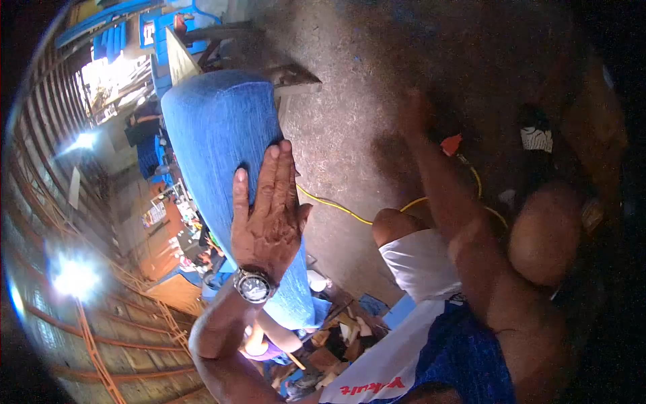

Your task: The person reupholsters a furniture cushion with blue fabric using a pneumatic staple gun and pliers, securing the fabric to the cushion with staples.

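My left hand [266, 209], with a watch on its wrist, lies flat on a long padded piece covered in blue fabric [219, 128]. Its fingers are stretched out, two of them together and one apart, with the palm against the cloth. The padded piece is rounded at one end and narrower at the other. Away from it, low over the dark floor, is my right hand [415, 113]. That hand is in shadow and blurred, so its fingers cannot be made out. Near it lies a red object [451, 143] beside a yellow hose [336, 207].
The concrete floor [336, 141] carries the hose, which curves around my knee [396, 227]. A person in purple [256, 343] is close behind the padded piece. Beyond are a cluttered orange-brown surface [165, 222], blue frames [155, 34] and bright ceiling lights [73, 279].
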{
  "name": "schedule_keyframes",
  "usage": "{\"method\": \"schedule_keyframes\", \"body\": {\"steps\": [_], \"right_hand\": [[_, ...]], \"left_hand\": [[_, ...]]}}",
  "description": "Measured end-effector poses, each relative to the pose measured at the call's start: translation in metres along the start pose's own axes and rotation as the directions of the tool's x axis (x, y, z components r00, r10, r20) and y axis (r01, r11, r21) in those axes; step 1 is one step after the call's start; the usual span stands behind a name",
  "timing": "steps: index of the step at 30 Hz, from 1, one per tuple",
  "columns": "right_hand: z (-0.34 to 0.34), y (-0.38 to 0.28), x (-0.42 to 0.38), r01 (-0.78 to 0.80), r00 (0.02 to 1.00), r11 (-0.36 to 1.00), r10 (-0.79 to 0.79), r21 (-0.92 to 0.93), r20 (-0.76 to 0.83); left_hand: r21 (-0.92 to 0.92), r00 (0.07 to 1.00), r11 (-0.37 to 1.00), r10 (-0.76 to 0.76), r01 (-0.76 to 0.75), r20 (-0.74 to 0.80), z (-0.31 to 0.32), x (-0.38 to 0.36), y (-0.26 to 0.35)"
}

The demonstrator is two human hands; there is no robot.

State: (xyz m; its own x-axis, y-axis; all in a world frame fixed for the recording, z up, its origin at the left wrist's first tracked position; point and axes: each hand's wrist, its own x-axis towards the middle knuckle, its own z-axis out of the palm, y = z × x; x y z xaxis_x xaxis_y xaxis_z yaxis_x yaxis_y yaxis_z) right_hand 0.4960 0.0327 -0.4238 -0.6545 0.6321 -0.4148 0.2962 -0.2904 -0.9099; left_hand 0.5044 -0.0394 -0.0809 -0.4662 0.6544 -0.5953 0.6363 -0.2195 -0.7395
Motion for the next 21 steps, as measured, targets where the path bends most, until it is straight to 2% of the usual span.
{"method": "schedule_keyframes", "body": {"steps": [1,2,4,6,7,10,13,16,19,21], "right_hand": [[-0.018,0.027,0.001,-0.216,0.976,0.955,0.212,-0.205,-0.038],[-0.033,0.052,-0.004,-0.416,0.906,0.819,0.409,-0.396,-0.106],[-0.026,0.113,-0.017,-0.337,0.91,0.628,0.408,-0.702,-0.072],[-0.017,0.211,-0.013,-0.259,0.906,0.614,0.422,-0.745,0.033],[-0.017,0.204,-0.017,-0.23,0.882,0.566,0.465,-0.791,0.077],[-0.024,0.127,-0.012,-0.152,0.792,0.431,0.591,-0.889,0.151],[-0.047,0.079,-0.015,-0.262,0.74,0.42,0.666,-0.869,0.098],[-0.046,0.075,-0.008,-0.338,0.75,0.462,0.659,-0.82,0.062],[-0.037,0.062,-0.002,-0.351,0.856,0.708,0.508,-0.613,0.095],[-0.022,0.077,0.004,-0.284,0.93,0.936,0.322,-0.208,0.177]], "left_hand": [[0.009,1.0,1.0,0.004,-0.004,-0.015,0.0,0.001,-0.001],[0.007,1.0,1.0,0.007,-0.007,-0.022,0.001,0.0,-0.001],[0.002,0.999,1.0,0.007,-0.007,-0.036,0.004,0.001,-0.001],[-0.014,0.998,1.0,0.008,-0.008,-0.056,0.008,0.006,0.001],[-0.031,0.998,0.999,0.009,-0.011,-0.057,0.01,0.009,0.002],[-0.051,0.999,0.999,0.014,-0.016,-0.048,0.017,0.016,0.007],[-0.016,0.997,1.0,0.0,-0.001,-0.08,0.011,0.003,0.008],[0.011,0.994,1.0,-0.026,0.028,-0.11,0.014,0.005,0.011],[-0.035,0.989,0.997,-0.071,0.067,-0.131,0.015,0.009,0.016],[-0.048,0.983,0.994,-0.109,0.103,-0.151,0.017,0.01,0.019]]}}
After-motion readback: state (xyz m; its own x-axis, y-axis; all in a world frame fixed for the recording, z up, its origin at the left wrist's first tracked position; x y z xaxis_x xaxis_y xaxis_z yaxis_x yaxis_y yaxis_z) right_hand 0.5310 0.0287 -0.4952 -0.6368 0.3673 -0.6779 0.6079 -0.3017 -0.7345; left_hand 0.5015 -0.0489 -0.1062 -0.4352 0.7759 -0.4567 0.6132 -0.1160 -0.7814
